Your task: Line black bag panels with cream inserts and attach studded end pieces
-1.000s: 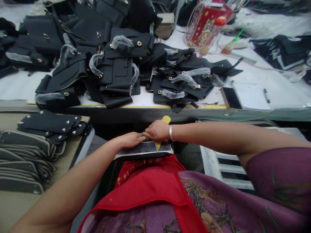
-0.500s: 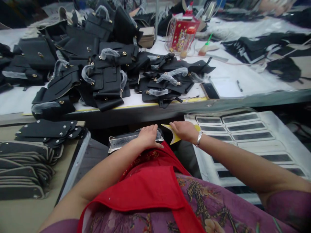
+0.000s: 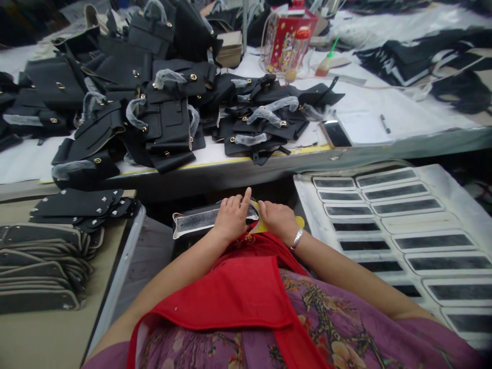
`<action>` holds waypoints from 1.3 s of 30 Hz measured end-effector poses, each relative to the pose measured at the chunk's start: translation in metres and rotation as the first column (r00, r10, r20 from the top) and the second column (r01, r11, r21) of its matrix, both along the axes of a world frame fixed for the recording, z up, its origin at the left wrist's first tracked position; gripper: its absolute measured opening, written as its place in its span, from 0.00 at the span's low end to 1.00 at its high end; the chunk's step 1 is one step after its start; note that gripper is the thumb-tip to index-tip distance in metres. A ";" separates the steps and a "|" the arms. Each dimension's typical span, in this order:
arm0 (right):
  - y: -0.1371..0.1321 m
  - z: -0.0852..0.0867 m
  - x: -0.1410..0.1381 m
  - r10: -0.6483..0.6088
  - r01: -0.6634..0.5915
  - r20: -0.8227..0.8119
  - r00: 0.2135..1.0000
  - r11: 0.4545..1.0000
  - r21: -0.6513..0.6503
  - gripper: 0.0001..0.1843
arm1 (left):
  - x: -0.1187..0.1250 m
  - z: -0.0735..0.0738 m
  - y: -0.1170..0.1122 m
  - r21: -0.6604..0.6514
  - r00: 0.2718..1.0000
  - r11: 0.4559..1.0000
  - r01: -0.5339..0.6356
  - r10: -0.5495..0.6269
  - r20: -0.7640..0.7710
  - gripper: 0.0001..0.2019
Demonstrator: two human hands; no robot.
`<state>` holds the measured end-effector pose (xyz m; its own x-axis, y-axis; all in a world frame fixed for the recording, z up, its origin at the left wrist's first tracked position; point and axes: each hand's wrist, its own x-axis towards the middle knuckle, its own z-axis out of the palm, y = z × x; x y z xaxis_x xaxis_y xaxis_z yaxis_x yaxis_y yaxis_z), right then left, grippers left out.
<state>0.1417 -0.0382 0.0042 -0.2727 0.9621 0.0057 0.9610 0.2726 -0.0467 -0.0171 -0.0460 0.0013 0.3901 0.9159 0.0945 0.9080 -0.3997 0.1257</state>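
A black bag piece [image 3: 196, 220] with a pale-edged panel on top lies at my lap. My left hand [image 3: 232, 218] rests flat over its right part, with the index finger stretched away from the others. In my right hand [image 3: 279, 220] is a flat yellow scraper [image 3: 300, 221] with a curved edge. The scraper's front end meets the right end of the bag piece, close by my left hand. My right fingers are closed round the scraper and hide its middle.
Black handbags [image 3: 169, 123] with plastic-wrapped handles crowd the white bench. A phone [image 3: 335, 134] lies near its edge. On the right, a board [image 3: 307, 205] carries rows of pale-edged dark strips. Stacked black panels [image 3: 38, 271] are at the left.
My right hand has moved left and slightly down, bringing the yellow scraper up to the bag piece. My left index finger has lifted apart from the other fingers. The view has shifted slightly.
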 end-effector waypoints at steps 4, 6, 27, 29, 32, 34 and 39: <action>0.003 0.006 -0.008 -0.006 0.007 0.034 0.999 0.999 -0.037 0.29 | -0.002 0.000 0.001 0.023 1.000 1.000 0.009 -0.009 -0.001 0.45; 0.005 0.009 -0.011 -0.024 0.026 0.045 0.999 0.998 -0.049 0.29 | -0.002 -0.001 0.001 0.031 1.000 0.999 0.018 -0.018 -0.001 0.44; -0.004 0.002 -0.027 -0.289 0.289 -0.006 0.957 0.957 -0.004 0.29 | -0.020 -0.005 0.005 -0.015 0.981 0.991 0.131 -0.128 0.148 0.49; -0.002 0.002 -0.028 -0.297 0.297 -0.009 0.955 0.955 0.006 0.29 | -0.019 -0.006 0.004 -0.025 0.981 0.993 0.111 -0.106 0.160 0.48; 0.002 0.002 -0.029 -0.289 0.289 -0.001 0.957 0.957 0.017 0.28 | -0.018 -0.005 0.004 -0.049 0.981 0.994 0.098 -0.088 0.174 0.47; 0.005 0.001 -0.030 -0.283 0.283 0.009 0.959 0.959 0.015 0.28 | -0.017 -0.003 0.005 -0.069 0.982 0.993 0.093 -0.080 0.174 0.47; 0.016 0.004 -0.028 -0.186 0.186 0.043 0.982 0.982 0.011 0.28 | -0.011 0.004 0.011 -0.151 0.989 0.989 0.006 0.017 0.147 0.47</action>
